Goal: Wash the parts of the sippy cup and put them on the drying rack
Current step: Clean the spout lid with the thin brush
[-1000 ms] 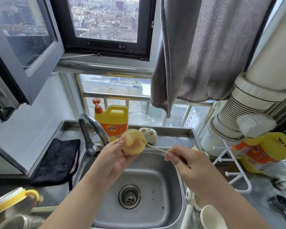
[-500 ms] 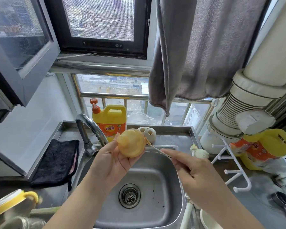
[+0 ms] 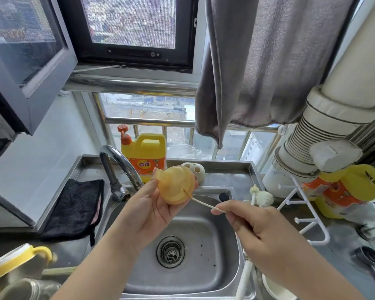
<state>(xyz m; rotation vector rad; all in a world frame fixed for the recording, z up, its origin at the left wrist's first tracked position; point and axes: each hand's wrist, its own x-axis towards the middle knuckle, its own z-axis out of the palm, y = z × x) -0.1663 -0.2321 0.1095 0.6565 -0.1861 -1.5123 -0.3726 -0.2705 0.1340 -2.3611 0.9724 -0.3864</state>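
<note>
Currently the step in hand appears to be cleaning the small opening of the sippy cup lid (image 3: 175,185). The left hand (image 3: 148,210) grips the lid, fingers curled round its rim, above the sink (image 3: 206,245) and just in front of the faucet (image 3: 119,167). The lid's spout tab points up and left; its broad face is turned toward the right hand. The thin brush stem (image 3: 204,204) runs from the lid down to the right, its long axis slanted, pinched between fingertips of the right hand (image 3: 266,234). Next move likely calls for drawing the stem along that axis, then rinsing before transfer to the drying rack (image 3: 303,221) at right.
</note>
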